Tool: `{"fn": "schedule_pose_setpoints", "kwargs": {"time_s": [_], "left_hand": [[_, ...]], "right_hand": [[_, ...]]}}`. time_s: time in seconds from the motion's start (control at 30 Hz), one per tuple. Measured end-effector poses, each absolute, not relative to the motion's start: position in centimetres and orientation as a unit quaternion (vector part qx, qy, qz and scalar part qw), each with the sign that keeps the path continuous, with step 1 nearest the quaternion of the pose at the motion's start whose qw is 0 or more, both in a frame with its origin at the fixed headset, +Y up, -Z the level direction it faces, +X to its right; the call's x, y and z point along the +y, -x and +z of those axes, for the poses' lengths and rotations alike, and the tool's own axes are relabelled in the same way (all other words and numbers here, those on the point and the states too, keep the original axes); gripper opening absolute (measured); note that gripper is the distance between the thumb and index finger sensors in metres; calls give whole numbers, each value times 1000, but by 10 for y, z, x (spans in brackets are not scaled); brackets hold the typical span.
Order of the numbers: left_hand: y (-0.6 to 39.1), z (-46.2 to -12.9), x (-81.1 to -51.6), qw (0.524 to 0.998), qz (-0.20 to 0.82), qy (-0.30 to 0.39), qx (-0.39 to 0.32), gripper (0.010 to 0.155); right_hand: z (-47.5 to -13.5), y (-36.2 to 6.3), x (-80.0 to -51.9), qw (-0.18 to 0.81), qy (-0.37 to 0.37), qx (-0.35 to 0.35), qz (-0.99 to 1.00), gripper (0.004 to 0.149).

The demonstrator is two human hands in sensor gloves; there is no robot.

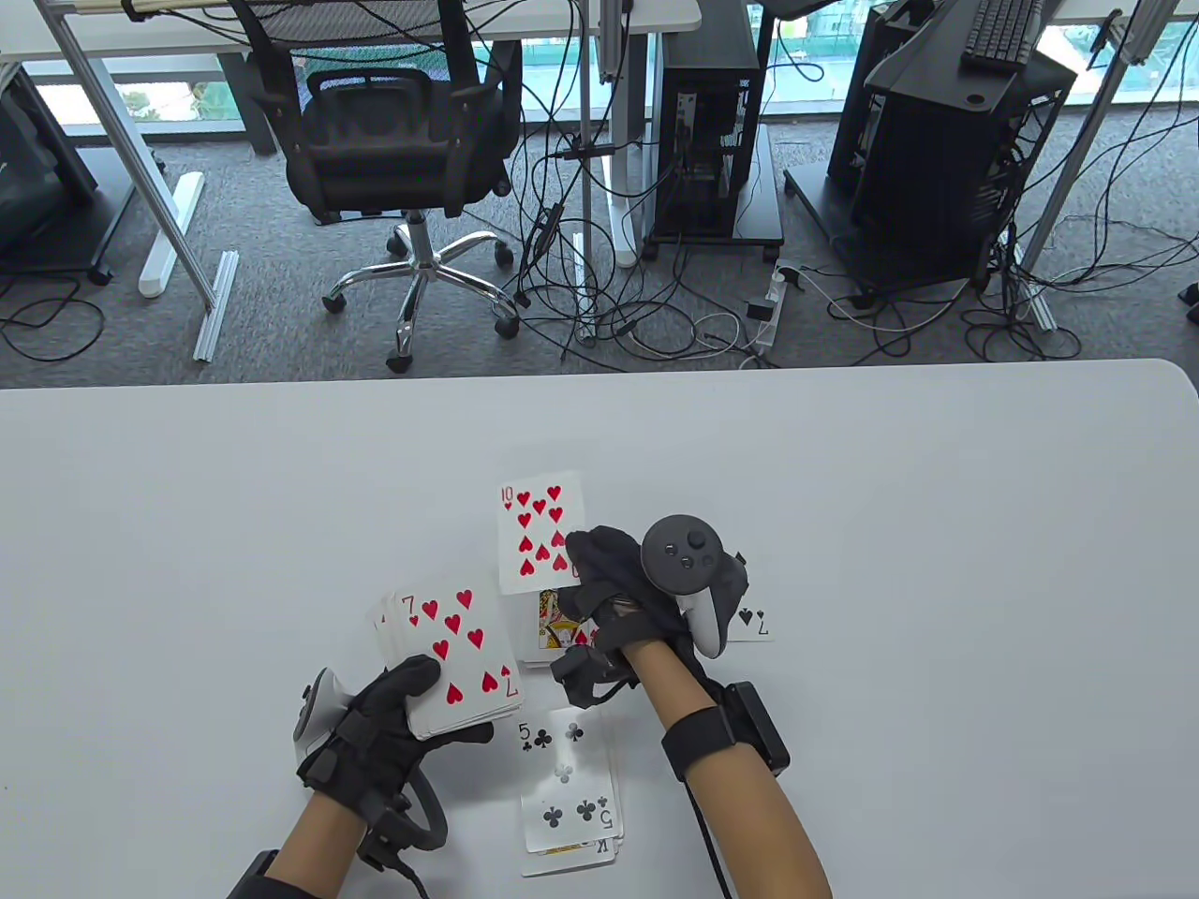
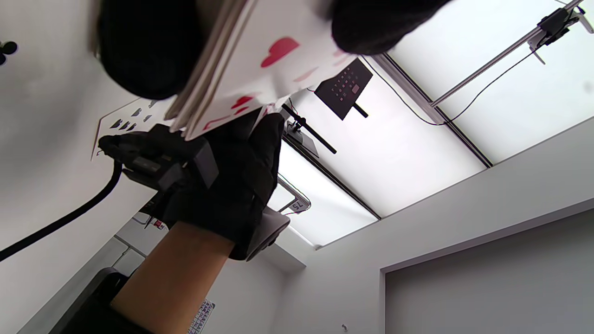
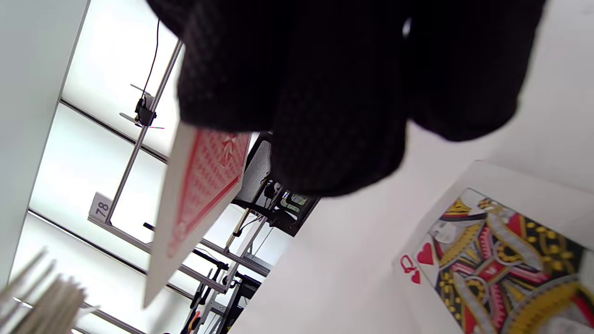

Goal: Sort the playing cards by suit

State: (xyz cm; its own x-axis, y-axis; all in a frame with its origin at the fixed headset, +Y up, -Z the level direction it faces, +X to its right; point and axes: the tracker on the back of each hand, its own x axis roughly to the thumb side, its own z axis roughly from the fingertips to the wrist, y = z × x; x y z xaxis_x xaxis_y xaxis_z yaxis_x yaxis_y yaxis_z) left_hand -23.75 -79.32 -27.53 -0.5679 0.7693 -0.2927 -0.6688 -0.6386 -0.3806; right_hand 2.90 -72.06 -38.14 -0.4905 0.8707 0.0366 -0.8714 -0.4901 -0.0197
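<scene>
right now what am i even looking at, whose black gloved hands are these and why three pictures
These are a person's two hands in black sensor gloves, each with a grey tracker strapped on its back. One picture looks down at the white table; the other two come from cameras on the wrists, looking up past the fingers. The left hand grips a fanned deck of playing cards, seven of hearts on top. The right hand pinches a ten of hearts card above a queen of hearts pile. A five of clubs pile and a seven of spades card also lie there.
</scene>
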Motion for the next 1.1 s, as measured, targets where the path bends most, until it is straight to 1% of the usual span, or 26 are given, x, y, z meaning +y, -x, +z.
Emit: {"fn": "schedule_pose_setpoints", "kwargs": {"time_s": [0.07,0.13,0.3,0.37,0.47,0.5,0.63,0.7,0.77,0.87,1.0,1.1], "left_hand": [[238,-275,-793,409,878,219,-116,61],[238,-276,-792,409,878,217,-118,61],[238,-276,-792,407,880,216,-117,61],[238,-276,-792,408,879,217,-116,61],[238,-276,-792,407,879,219,-115,61],[238,-276,-792,407,879,220,-115,61],[238,-276,-792,408,879,221,-114,61],[237,-276,-793,408,878,222,-113,61],[237,-276,-793,408,878,223,-112,61],[237,-276,-793,409,878,224,-111,61],[237,-277,-792,409,878,222,-114,61],[237,-277,-792,408,878,220,-116,61]], "right_hand": [[-384,-29,-734,483,5,-9,875,40],[-387,-27,-746,452,10,14,892,40],[-391,-13,-765,322,4,45,946,42],[-393,-8,-765,271,2,44,962,43],[-397,3,-765,185,-13,76,980,45],[-397,7,-766,149,-21,77,986,46],[-394,17,-769,57,-55,65,995,49],[-393,21,-771,17,-70,74,995,53],[-391,23,-772,-11,-77,82,994,55],[-390,24,-772,-26,-81,84,993,56],[-388,21,-769,-11,-83,81,993,57],[-385,19,-758,31,-92,63,993,57]]}}
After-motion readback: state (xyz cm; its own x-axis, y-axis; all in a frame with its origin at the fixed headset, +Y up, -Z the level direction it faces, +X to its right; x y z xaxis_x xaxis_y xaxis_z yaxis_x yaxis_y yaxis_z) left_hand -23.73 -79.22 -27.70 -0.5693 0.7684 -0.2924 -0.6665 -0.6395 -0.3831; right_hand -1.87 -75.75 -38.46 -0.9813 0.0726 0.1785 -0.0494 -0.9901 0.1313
